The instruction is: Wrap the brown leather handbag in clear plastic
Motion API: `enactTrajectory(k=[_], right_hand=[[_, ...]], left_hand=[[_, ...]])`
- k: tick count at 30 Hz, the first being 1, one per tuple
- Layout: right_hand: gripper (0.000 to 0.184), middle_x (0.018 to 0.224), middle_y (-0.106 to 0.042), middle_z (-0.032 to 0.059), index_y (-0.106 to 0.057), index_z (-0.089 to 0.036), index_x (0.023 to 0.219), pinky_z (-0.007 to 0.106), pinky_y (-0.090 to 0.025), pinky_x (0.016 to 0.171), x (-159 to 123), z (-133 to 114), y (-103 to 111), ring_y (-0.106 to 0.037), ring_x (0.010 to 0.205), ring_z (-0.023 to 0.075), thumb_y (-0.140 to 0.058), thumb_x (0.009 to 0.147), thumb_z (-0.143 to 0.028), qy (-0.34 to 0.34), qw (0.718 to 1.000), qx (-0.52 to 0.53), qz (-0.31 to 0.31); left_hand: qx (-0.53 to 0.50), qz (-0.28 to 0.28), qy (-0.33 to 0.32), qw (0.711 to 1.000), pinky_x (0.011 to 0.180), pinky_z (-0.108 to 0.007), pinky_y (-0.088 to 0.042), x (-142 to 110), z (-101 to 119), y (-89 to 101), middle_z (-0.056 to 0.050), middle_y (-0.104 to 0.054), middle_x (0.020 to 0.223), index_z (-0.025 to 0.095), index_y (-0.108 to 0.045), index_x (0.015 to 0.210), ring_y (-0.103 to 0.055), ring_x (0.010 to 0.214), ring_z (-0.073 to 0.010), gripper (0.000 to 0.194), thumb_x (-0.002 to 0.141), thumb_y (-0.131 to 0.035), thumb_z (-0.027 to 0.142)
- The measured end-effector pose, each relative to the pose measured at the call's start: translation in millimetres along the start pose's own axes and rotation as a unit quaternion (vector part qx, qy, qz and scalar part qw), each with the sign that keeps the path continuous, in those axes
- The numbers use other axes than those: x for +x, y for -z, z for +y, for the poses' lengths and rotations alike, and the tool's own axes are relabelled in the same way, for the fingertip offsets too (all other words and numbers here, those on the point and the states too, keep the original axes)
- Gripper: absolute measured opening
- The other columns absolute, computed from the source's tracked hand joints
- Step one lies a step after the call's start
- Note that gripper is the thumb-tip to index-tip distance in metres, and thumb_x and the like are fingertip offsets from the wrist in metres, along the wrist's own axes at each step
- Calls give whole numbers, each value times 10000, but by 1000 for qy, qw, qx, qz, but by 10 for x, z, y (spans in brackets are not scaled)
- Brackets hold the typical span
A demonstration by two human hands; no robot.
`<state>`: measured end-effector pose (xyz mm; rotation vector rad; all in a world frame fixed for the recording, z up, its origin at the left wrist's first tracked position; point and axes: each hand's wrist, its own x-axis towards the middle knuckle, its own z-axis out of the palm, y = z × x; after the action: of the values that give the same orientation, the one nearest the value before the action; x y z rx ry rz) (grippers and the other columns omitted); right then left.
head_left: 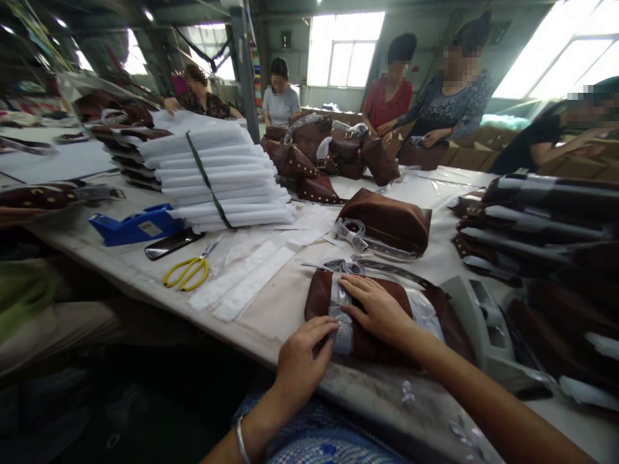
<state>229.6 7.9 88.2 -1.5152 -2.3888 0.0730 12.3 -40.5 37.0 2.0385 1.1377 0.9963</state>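
Note:
A brown leather handbag [316, 298] lies on the table edge in front of me, with bands of clear plastic wrap [343, 341] around it. My right hand [377, 308] rests on top of the bag, fingers stretched out flat over the wrapped band. At the near left side of the bag is my left hand [304, 353]; its fingertips touch the same band, and the fingers are slightly bent, apart from the thumb. A plastic-wrapped strap [401, 270] lies along the bag's far side. Beyond it stands another brown bag [387, 219] with a wrapped strap.
Left on the table [264, 322] are yellow-handled scissors [186, 274], a phone [174, 243], a blue tape dispenser [138, 225] and a tied stack of white sheets [222, 174]. A grey dispenser [476, 316] and stacked brown bags [546, 219] stand right. Several people work across the table.

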Motion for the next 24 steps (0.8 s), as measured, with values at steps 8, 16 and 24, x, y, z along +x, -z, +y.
enactTrajectory(k=[8,16,24], right_hand=[[429,1420,-564,100,-518,-185,1403,472,-374,1173,-149,56,-213,-484,1349,225,-361,1004,-181,-25,992,78,95],[371,1419,-567,63,-572,-228,1348,490,-400,1161,-845,-139,-257,-493,1342,240,-461,994,-230,-72,976,96,181],[471,1501,-474,82,-522,-267,1424,569,-307,1181,-1665,80,-160,-381,1415,343,-489,969,-388,-238,919,-19,314]], left_hand=[[186,21,-116,975,1119,-412,-480,318,206,40,-32,-561,1426,262,-543,1375,-519,1340,-203,404,991,-437,197],[306,-125,-130,935,1193,-640,-281,409,58,-307,-90,-241,1610,179,-242,1540,-247,1500,-284,602,998,-437,356],[40,46,26,998,1219,-476,-325,475,-144,-87,-85,-305,1602,265,-406,1473,-292,1488,-235,524,975,-524,377]])
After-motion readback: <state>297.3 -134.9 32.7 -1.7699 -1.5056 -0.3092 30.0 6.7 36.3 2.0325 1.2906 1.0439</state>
